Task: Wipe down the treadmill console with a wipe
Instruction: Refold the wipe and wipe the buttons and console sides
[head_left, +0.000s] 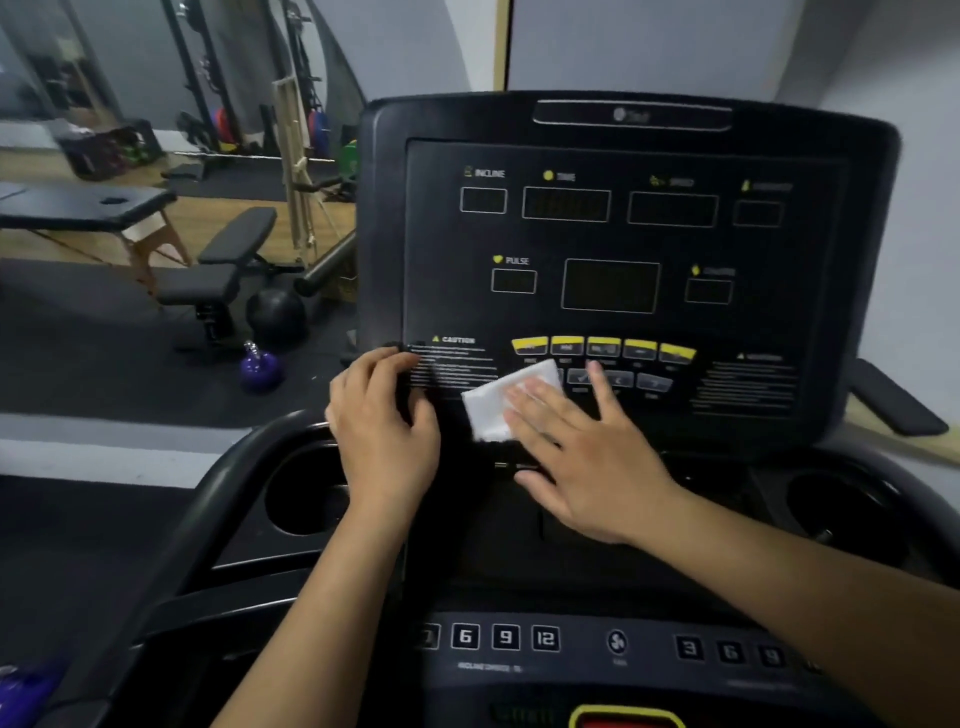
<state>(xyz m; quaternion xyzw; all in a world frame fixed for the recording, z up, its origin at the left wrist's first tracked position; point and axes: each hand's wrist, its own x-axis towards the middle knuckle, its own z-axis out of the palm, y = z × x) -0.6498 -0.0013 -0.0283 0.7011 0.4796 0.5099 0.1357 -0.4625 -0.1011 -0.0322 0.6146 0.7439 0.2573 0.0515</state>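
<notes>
The black treadmill console (623, 234) fills the middle of the view, with dark displays and a row of yellow buttons (602, 347). A folded white wipe (493, 405) lies flat on the console's lower panel, just under those buttons. My right hand (576, 447) presses on the wipe with straight, spread fingers. My left hand (384, 415) rests on the console's lower left edge beside the caution text, its fingers curled over the rim.
Cup holders sit at the left (306, 493) and right (841, 509) of the console. Number keys (504, 636) and a red stop button (623, 719) lie nearer me. To the left stand a weight bench (223, 270), a purple kettlebell (260, 366) and a massage table (88, 208).
</notes>
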